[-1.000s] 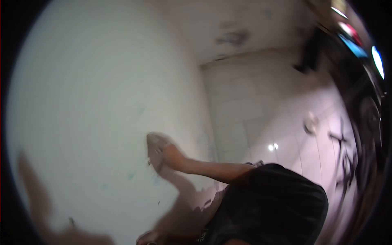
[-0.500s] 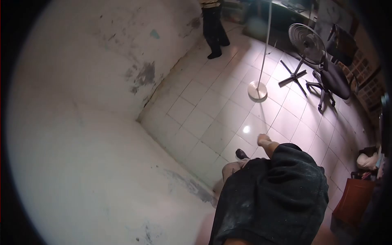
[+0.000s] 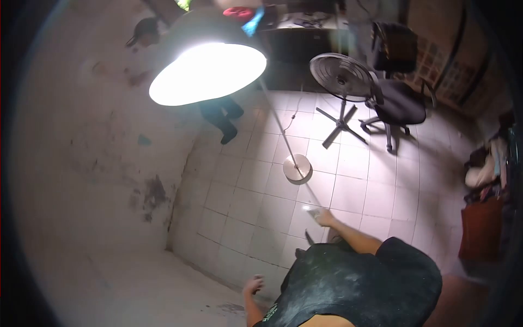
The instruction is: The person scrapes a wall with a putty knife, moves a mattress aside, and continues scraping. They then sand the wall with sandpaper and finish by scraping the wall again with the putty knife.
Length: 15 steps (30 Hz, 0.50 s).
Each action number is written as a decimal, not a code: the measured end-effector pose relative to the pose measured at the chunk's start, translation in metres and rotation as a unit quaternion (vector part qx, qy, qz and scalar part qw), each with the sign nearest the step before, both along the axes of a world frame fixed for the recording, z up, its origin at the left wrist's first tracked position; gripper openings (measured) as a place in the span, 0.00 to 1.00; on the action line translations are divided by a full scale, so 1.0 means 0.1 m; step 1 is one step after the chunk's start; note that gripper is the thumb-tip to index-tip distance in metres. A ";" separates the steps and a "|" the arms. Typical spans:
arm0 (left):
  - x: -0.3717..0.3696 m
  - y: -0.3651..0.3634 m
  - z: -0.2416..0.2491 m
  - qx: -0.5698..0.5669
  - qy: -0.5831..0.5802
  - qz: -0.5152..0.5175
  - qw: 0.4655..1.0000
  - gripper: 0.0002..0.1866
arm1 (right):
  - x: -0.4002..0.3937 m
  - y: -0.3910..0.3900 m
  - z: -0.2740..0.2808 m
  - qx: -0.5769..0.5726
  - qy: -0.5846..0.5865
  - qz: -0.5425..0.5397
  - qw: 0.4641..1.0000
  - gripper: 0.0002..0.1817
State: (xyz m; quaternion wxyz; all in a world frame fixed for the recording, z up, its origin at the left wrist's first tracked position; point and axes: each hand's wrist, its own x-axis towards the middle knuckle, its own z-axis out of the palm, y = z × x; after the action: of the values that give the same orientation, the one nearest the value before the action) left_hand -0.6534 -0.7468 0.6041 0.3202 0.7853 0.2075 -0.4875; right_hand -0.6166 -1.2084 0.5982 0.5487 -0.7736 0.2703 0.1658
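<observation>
My right hand (image 3: 326,218) is closed round a flat, pale tool (image 3: 312,212), blurred at its edges, held out over the tiled floor (image 3: 218,226). Low in the view, my left hand (image 3: 254,284) is beside the stained white wall (image 3: 109,218); its fingers are loosely bent and apart, and I see nothing in it. White dust marks my dark shirt (image 3: 343,278). A lit floor lamp (image 3: 210,73) with a round base (image 3: 297,168) stands in front of me.
A fan (image 3: 340,79) on a cross-shaped stand is beside a dark office chair (image 3: 400,103). Another person (image 3: 222,120) is partly hidden behind the lamp at the upper left. A red-brown box (image 3: 480,229) and piled items (image 3: 485,169) are at the right. A cord lies behind the lamp.
The view has tilted up and turned, bringing the lamp's lit head into sight. My right arm is stretched out with the tool now visible, and my left hand has come into view.
</observation>
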 end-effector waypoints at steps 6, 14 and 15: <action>1.59 -3.56 -0.03 -0.152 -0.199 -0.148 0.957 0.21 | 0.44 -1.44 0.44 -0.082 -0.084 0.027 0.993 0.17; 2.13 -5.57 0.48 -0.460 0.078 0.160 0.870 0.14 | 1.26 -2.36 0.98 -0.104 -0.199 0.031 0.974 0.16; 2.26 -5.59 0.62 -0.477 0.090 0.167 0.858 0.14 | 1.41 -2.41 1.02 -0.079 -0.183 0.047 0.979 0.17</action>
State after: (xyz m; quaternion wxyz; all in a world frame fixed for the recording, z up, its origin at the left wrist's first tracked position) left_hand -0.4270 -1.3060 0.6661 0.7122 0.4427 0.1054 -0.5345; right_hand -0.4751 -1.4497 0.7007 0.5176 -0.8436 0.1409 0.0247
